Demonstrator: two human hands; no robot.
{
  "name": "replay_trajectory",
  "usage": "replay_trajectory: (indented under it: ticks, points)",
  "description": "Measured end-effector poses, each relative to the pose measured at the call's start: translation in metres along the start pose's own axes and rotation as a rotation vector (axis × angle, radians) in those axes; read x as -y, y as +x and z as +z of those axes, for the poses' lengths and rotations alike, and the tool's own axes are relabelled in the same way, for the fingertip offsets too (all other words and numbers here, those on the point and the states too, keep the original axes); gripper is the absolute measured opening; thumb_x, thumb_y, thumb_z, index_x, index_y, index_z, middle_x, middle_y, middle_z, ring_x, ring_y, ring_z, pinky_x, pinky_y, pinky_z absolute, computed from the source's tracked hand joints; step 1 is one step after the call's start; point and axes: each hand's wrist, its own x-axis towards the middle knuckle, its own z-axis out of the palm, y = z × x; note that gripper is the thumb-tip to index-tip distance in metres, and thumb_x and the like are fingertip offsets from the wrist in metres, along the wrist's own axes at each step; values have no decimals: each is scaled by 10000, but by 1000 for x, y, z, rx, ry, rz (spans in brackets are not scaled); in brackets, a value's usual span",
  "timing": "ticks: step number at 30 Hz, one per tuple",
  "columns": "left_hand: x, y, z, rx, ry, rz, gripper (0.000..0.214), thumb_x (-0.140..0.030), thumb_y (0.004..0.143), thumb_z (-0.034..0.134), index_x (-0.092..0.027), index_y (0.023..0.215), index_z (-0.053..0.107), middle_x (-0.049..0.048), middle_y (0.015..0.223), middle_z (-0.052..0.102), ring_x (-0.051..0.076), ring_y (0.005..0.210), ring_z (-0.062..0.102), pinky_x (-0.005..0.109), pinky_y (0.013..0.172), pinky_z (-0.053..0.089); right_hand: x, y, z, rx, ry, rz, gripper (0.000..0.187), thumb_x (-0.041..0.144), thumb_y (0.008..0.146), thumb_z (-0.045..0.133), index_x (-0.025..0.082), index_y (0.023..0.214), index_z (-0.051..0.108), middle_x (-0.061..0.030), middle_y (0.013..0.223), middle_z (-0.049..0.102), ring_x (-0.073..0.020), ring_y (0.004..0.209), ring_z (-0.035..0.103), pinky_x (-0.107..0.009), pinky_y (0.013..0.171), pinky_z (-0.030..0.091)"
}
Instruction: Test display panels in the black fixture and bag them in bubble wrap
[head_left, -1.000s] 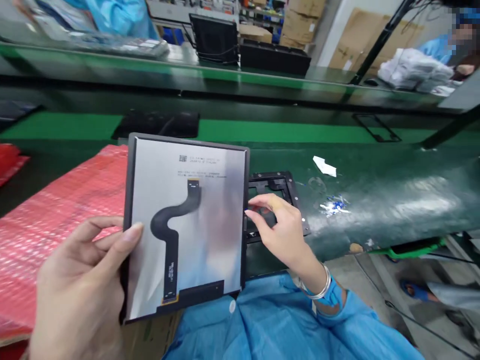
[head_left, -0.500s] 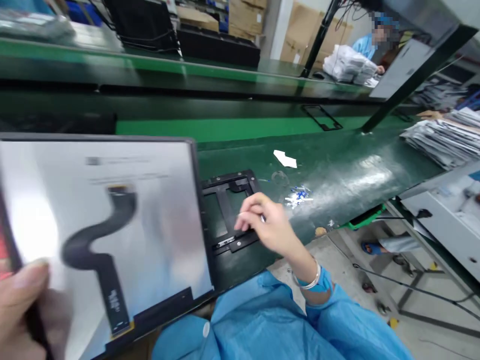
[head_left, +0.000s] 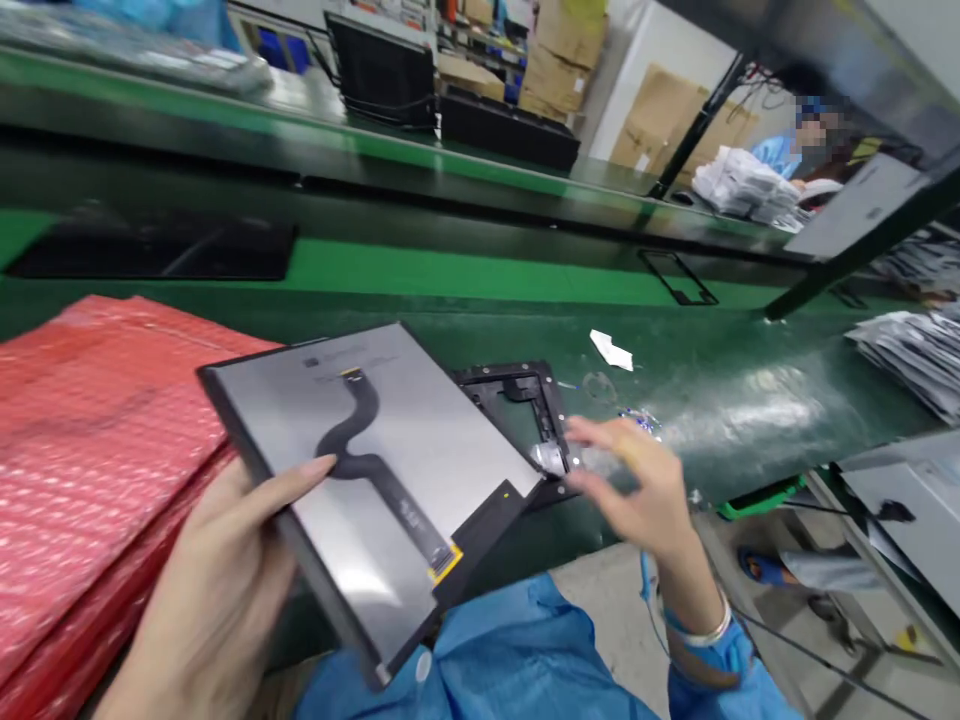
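Observation:
My left hand (head_left: 225, 560) grips a tablet screen panel (head_left: 442, 430) by its left edge, thumb lying on the silvery back beside the ribbon cable. The panel is tilted, its back facing up. A black S-shaped ribbon cable (head_left: 360, 410) runs across it to a gold-edged connector near the lower edge. On the green bench, partly hidden behind the panel, lies a black frame fixture (head_left: 556, 410). Fingers apart and holding nothing visible, my right hand (head_left: 641, 485) hovers by the right side of the fixture; whether it touches the fixture I cannot tell.
Red bubble-wrap bags (head_left: 105, 420) are piled at left. A dark glass sheet (head_left: 165, 250) and a thin black frame (head_left: 679, 278) lie farther back. Near the fixture are a white paper scrap (head_left: 611, 350) and small blue-and-white bits (head_left: 641, 422). Stacked sleeves (head_left: 911, 355) stand at right.
The screen panel has moved right and away from me, tilting over part of the fixture. My right hand has lifted off the fixture's middle, moved right and spread its fingers. The view has shifted left.

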Motion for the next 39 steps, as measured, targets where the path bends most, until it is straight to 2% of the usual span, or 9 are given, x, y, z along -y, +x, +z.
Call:
replay_trajectory:
  ticks: [3,7,9,11,14,18,21,26,39]
  points:
    - [-10,-5,16,-25,-123,-62,488,-251,503,837,-249,982,747,-7,905,745,206,802,688,203,578,581,47,14,25,155,96,-476,328,248,936,559,248,1251,649,-51,1220,715,-191,1170,642,-358,948,547]
    - [-16,-13,20,124,-253,-30,310,-288,603,802,-232,904,756,26,952,753,231,879,701,245,644,597,62,27,53,-59,119,-597,277,143,928,546,249,1126,710,-33,1134,749,-171,1095,692,-294,851,594]
    - [-13,-11,11,271,-287,54,361,-340,740,709,-280,1096,721,32,1151,722,287,1119,652,357,806,615,52,28,54,-161,164,-421,235,197,935,551,256,1075,730,-39,1059,767,-216,1023,723,-352,817,617]
    - [-5,-2,-4,339,-219,159,461,-367,814,642,-302,1271,625,46,1312,648,305,1290,542,453,959,560,35,31,49,-354,219,-86,208,281,937,557,236,1026,740,-64,973,771,-267,994,728,-438,837,615]
    - [15,17,-30,222,116,264,596,-442,816,650,-240,1365,535,108,1428,551,321,1366,459,516,1111,415,2,42,39,-618,472,370,236,381,862,645,184,971,715,-76,886,755,-284,978,723,-486,899,586]
    - [42,32,-52,108,587,295,692,-576,834,575,-199,1407,485,118,1502,466,304,1397,417,518,1197,256,-28,58,36,-329,790,744,278,409,686,770,206,851,677,-18,714,720,-259,754,739,-452,782,621]
    - [52,32,-54,185,650,293,705,-623,888,462,-214,1460,425,87,1563,377,266,1465,305,488,1223,169,-30,60,42,-139,813,830,300,399,627,795,216,832,671,-9,650,705,-276,703,734,-441,706,626]
    - [56,32,-53,292,782,357,814,-705,876,427,-214,1518,328,100,1603,268,294,1509,159,536,1215,105,-19,52,54,22,844,926,323,384,588,817,212,827,685,-30,730,740,-288,741,741,-418,682,623]
    - [65,35,-52,333,977,468,770,-716,906,340,-253,1521,311,69,1613,259,246,1516,144,508,1214,123,-25,49,53,27,824,929,218,317,609,816,213,772,714,-88,716,741,-293,748,748,-382,689,598]
